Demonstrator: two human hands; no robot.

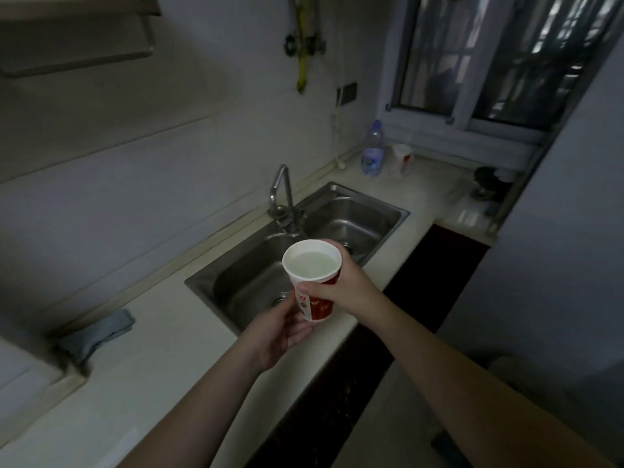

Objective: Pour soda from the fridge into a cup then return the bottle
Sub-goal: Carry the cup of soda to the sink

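the cup (312,275), a red and white paper one, is held up over the near basin of the sink (371,211), close to the counter's front edge. it stands nearly upright and is filled almost to the rim with a pale, cloudy drink. the right hand (341,285) grips it from the right side, thumb across the printed front and fingers (332,243) curled round the back near the rim. the left hand (280,329) comes in from below and left, palm turned up, its fingers loosely bent and touching the cup's lower part near the base; whether they truly grip it or only steady it, i cannot tell.

the sink is a steel double basin set in a pale counter (162,352), with a bent steel tap (282,190) rising behind the divider. on the counter to the left lies a crumpled grey cloth (98,332). far back in the corner under the window (479,59) stands a clear plastic bottle (372,150) with a blue label, upright, and just beside it to the right a second cup (401,158), white with red print. both are well apart from the hands. the room is dim, so finer print on the cups is unreadable.
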